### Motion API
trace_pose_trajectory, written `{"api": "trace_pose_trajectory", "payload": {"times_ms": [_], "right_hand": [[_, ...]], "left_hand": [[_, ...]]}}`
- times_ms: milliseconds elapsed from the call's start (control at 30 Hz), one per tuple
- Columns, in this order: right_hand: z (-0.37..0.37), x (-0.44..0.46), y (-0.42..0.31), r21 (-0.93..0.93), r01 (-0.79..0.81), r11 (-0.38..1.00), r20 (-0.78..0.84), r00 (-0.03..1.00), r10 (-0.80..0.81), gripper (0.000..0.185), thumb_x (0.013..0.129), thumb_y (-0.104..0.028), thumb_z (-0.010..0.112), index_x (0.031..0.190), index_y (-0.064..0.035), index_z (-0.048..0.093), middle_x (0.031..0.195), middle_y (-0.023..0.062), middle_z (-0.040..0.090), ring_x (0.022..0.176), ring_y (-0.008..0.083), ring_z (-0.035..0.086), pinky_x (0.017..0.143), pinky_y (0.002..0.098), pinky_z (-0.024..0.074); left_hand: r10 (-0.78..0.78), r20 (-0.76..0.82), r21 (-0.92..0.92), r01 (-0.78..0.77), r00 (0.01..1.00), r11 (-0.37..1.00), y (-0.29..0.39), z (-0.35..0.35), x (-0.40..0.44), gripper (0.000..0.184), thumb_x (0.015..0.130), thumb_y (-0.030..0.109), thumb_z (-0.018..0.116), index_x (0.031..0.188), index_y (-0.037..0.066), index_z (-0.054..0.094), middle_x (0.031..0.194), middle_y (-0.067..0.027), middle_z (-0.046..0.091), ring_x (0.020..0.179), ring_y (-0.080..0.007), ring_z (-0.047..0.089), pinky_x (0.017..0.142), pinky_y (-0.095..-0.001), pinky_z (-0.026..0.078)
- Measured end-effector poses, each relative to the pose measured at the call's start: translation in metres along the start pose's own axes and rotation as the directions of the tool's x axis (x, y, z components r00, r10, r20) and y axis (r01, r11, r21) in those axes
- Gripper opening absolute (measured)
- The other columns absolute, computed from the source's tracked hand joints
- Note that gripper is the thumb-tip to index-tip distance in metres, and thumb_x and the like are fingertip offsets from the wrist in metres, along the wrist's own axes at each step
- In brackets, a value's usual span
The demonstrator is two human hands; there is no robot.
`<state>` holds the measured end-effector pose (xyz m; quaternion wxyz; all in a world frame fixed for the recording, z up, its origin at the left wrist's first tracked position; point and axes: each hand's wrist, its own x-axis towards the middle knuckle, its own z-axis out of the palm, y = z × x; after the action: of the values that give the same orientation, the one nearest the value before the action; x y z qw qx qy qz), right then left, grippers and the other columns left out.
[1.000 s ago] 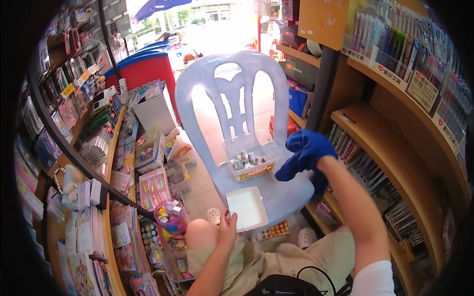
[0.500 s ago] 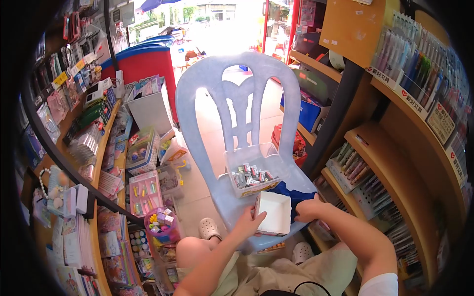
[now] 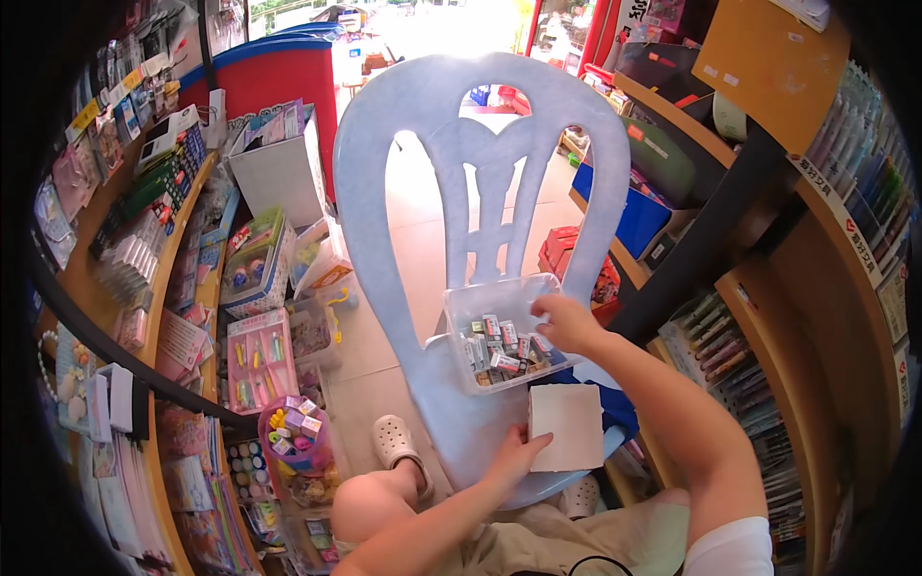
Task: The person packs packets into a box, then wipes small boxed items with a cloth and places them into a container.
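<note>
My left hand (image 3: 519, 455) is closed on the left edge of a small white cardboard box (image 3: 567, 428), which shows a plain pale square face upward over the chair's front right part. Above the right side of a clear plastic bin (image 3: 459, 326) is my right hand (image 3: 569, 324), its fingers bent and somewhat apart, with nothing visible between them. Small wrapped blocks that look like erasers (image 3: 507, 363) lie in a loose pile in the bin. The bin rests on a pale blue plastic chair (image 3: 451, 432). A dark blue cloth (image 3: 619, 408) lies partly hidden behind the box and my right forearm.
Shelves of stationery (image 3: 178, 278) line the left side. Racks of pens (image 3: 845, 144) stand on the right. A pink basket of small items (image 3: 322, 444) and a pink tray (image 3: 259, 360) are on the left near my knee. A red bin (image 3: 567, 252) stands behind the chair.
My right hand has left the blue cloth and moved up to the bin. The box in my left hand has turned, so its open hollow no longer shows. The view has shifted.
</note>
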<state>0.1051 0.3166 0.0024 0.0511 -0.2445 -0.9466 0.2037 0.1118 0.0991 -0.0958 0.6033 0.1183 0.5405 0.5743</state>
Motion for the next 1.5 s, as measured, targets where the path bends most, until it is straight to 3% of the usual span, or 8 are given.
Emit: {"api": "trace_pose_trajectory", "payload": {"times_ms": [133, 433, 633, 833, 1100, 1233, 1367, 1500], "right_hand": [[0.041, 0.035, -0.019, -0.061, 0.155, 0.986, 0.090, 0.985, -0.149, 0.040, 0.069, -0.011, 0.069, 0.107, -0.0066, 0.057, 0.113, 0.0147, 0.055, 0.110, 0.0333, 0.049, 0.092, 0.0415, 0.0430], [0.053, 0.037, -0.026, -0.195, 0.029, 0.980, 0.157, 0.988, 0.003, 0.070, 0.056, -0.035, 0.079, 0.112, -0.0014, 0.054, 0.111, 0.0158, 0.049, 0.108, 0.0334, 0.047, 0.093, 0.0397, 0.0425], [0.014, -0.003, -0.026, 0.169, 0.089, 0.982, -0.084, 0.994, -0.075, 0.070, 0.059, -0.025, 0.082, 0.117, -0.0002, 0.051, 0.111, 0.0157, 0.047, 0.106, 0.0302, 0.049, 0.092, 0.0364, 0.0423], [-0.030, -0.107, -0.037, 0.090, 0.191, 0.977, -0.059, 0.981, -0.186, 0.067, 0.061, -0.016, 0.081, 0.118, -0.0036, 0.047, 0.111, 0.0145, 0.049, 0.104, 0.0311, 0.050, 0.088, 0.0382, 0.0436], [0.015, -0.141, -0.029, 0.027, 0.152, 0.988, 0.082, 0.985, -0.154, 0.054, 0.065, -0.007, 0.074, 0.111, -0.0024, 0.045, 0.114, 0.0192, 0.048, 0.100, 0.0386, 0.054, 0.081, 0.0394, 0.0471], [0.048, -0.136, -0.028, 0.031, 0.087, 0.996, -0.055, 0.995, -0.085, 0.048, 0.068, -0.006, 0.071, 0.107, -0.0002, 0.043, 0.115, 0.0203, 0.047, 0.096, 0.0389, 0.056, 0.078, 0.0399, 0.0485], [0.044, -0.135, -0.034, 0.183, 0.058, 0.981, -0.109, 0.993, -0.039, 0.036, 0.071, -0.003, 0.067, 0.101, -0.0015, 0.047, 0.113, 0.0184, 0.048, 0.094, 0.0342, 0.057, 0.074, 0.0375, 0.0502], [0.020, -0.127, -0.039, 0.135, 0.173, 0.976, -0.061, 0.984, -0.166, 0.020, 0.075, 0.000, 0.064, 0.092, -0.0030, 0.054, 0.098, 0.0137, 0.055, 0.081, 0.0276, 0.061, 0.068, 0.0345, 0.0507]], "left_hand": [[0.041, -0.042, -0.021, -0.042, 0.998, 0.999, 0.001, -0.001, -0.001, 0.055, 0.081, 0.024, 0.066, 0.120, -0.005, 0.039, 0.111, -0.0151, 0.056, 0.100, -0.0204, 0.055, 0.089, -0.0304, 0.043], [0.030, 0.009, -0.237, -0.027, 1.000, 0.971, 0.010, -0.005, -0.006, 0.051, 0.083, 0.024, 0.063, 0.119, -0.003, 0.040, 0.105, -0.0120, 0.056, 0.096, -0.0187, 0.056, 0.081, -0.0296, 0.046], [0.097, 0.017, -0.397, -0.082, 0.995, 0.914, 0.007, -0.002, 0.001, 0.052, 0.079, 0.021, 0.065, 0.118, -0.004, 0.041, 0.107, -0.0124, 0.056, 0.096, -0.0178, 0.055, 0.081, -0.0291, 0.045], [0.123, 0.084, -0.393, -0.080, 0.989, 0.916, 0.002, 0.003, 0.003, 0.054, 0.080, 0.020, 0.064, 0.121, -0.003, 0.038, 0.107, -0.0114, 0.055, 0.097, -0.0179, 0.055, 0.083, -0.0297, 0.045], [0.075, 0.185, -0.433, 0.013, 0.980, 0.901, 0.002, 0.013, -0.003, 0.047, 0.084, 0.016, 0.058, 0.125, 0.005, 0.037, 0.116, -0.0076, 0.050, 0.103, -0.0182, 0.053, 0.086, -0.0348, 0.047], [0.135, 0.213, -0.522, -0.004, 0.968, 0.853, 0.001, 0.012, -0.002, 0.049, 0.085, 0.018, 0.053, 0.130, 0.011, 0.035, 0.118, -0.0040, 0.049, 0.108, -0.0191, 0.053, 0.088, -0.0357, 0.047], [0.119, 0.233, -0.497, 0.013, 0.965, 0.868, 0.002, 0.004, -0.001, 0.049, 0.085, 0.018, 0.052, 0.131, 0.011, 0.034, 0.119, -0.0040, 0.049, 0.110, -0.0199, 0.053, 0.089, -0.0370, 0.047], [0.095, 0.244, -0.520, 0.048, 0.965, 0.853, 0.008, -0.001, -0.006, 0.052, 0.085, 0.017, 0.057, 0.130, 0.007, 0.034, 0.118, -0.0065, 0.050, 0.106, -0.0189, 0.055, 0.086, -0.0357, 0.049]]}}
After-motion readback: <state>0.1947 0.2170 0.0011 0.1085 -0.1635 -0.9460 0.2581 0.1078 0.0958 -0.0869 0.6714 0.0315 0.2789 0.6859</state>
